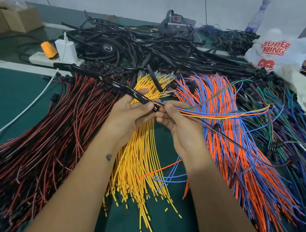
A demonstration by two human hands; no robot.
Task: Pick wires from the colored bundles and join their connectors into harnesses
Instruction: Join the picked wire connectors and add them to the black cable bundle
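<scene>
My left hand (pixel 131 113) grips the near end of a long black sleeve tube (pixel 102 80) that slants up to the left. My right hand (pixel 178 122) pinches a thin bunch of picked wires (pixel 224 115), orange, blue, yellow, green and red-black, right at the tube's mouth. The bunch trails off to the right over the piles. Beneath the hands lie the yellow bundle (pixel 139 162), the red-and-black bundle (pixel 51 133), the orange-and-blue bundle (pixel 238 163) and the green, blue and purple bundle (pixel 289 135).
A heap of black tubes and cables (pixel 146 46) fills the back of the green table (pixel 7 95). A white power strip (pixel 40 59) with an orange plug and white charger sits at left. A printed plastic bag (pixel 275 51), a bottle and cardboard boxes (pixel 10 19) stand behind.
</scene>
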